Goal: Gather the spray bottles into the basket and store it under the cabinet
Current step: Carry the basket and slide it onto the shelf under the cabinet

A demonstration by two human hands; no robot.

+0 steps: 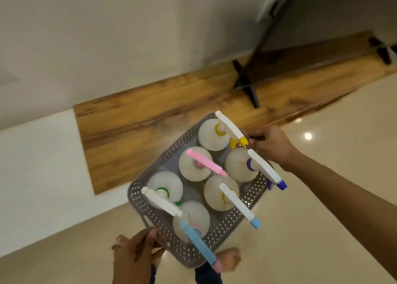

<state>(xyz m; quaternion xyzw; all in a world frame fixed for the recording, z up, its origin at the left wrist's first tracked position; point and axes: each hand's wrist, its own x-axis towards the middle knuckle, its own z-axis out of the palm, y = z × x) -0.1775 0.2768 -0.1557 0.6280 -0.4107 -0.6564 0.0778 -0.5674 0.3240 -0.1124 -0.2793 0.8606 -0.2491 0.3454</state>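
A grey perforated basket [225, 225] hangs in the air in front of me, tilted in the view. Several white spray bottles stand inside it, with pink [205, 162], yellow [231, 128], blue [199, 246], purple-tipped [266, 168] and green-collared [160, 201] trigger heads. My left hand [134, 255] grips the basket's near end by its handle. My right hand [272, 144] grips the far end. The basket is above the floor, just in front of the wooden cabinet top [150, 120].
The low wooden cabinet runs along a white wall. A black TV stand leg [247, 81] rests on its top, with dark small items [382, 51] at the far right. Glossy beige floor tiles [322, 197] lie below; my bare feet [228, 260] show under the basket.
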